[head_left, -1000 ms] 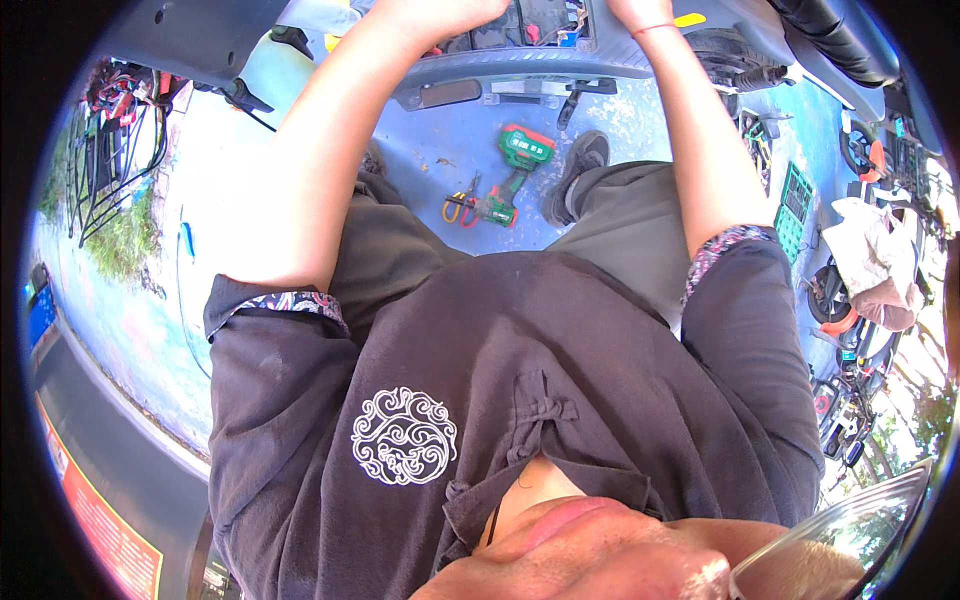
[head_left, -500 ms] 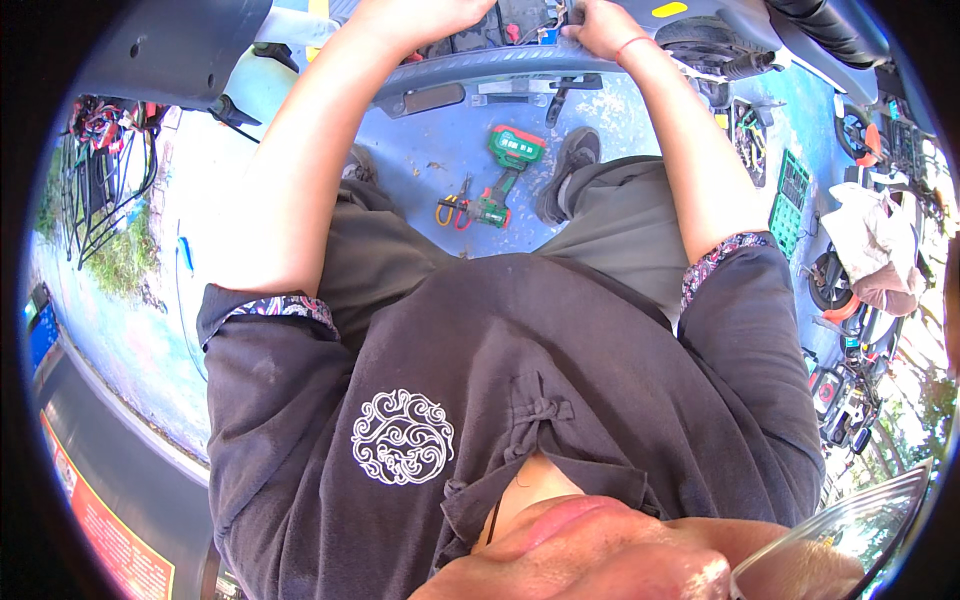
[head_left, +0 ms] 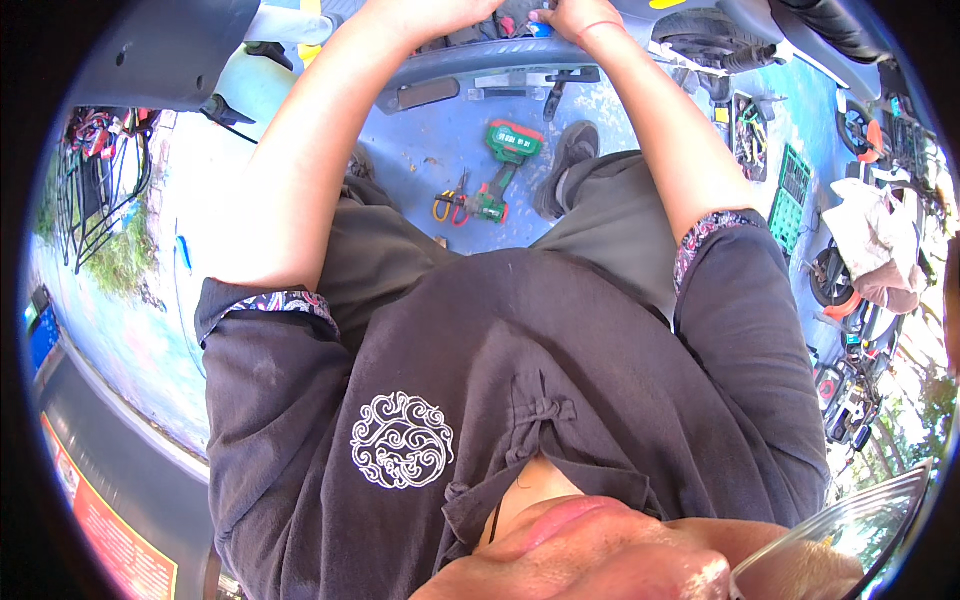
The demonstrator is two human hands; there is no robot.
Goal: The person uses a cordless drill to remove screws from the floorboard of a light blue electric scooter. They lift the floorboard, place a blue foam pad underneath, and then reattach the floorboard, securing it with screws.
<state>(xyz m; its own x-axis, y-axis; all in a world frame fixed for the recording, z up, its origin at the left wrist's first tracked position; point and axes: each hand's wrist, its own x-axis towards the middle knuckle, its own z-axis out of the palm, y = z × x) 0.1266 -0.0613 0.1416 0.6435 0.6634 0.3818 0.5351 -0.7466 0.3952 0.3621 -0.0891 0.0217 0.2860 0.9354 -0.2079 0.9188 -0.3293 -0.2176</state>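
At the top edge my left hand (head_left: 450, 10) reaches into an open compartment of a dark vehicle; its fingers are cut off by the frame. My right hand (head_left: 580, 17) is at the compartment's right, thumb beside a small blue part (head_left: 540, 30), fingers curled; what they grip is unclear. Red and dark parts (head_left: 505, 28) sit between the hands, behind a grey ridged rail (head_left: 480, 52). Below, on blue-painted floor, lie a green-and-red cordless power tool (head_left: 512, 140) and pliers with yellow and red handles (head_left: 447, 208), between my shoes (head_left: 560, 175).
A wheel (head_left: 700, 40) is at upper right. An open tool tray (head_left: 750, 140), a green case (head_left: 790, 200), cloth (head_left: 865, 240) and several scooter parts line the right. A black metal rack (head_left: 105, 180) stands left; a dark panel (head_left: 150, 50) fills upper left.
My right hand has moved down and left to the compartment's rim, then slightly up to the blue part. My left hand stays at the top edge, shifted slightly left.
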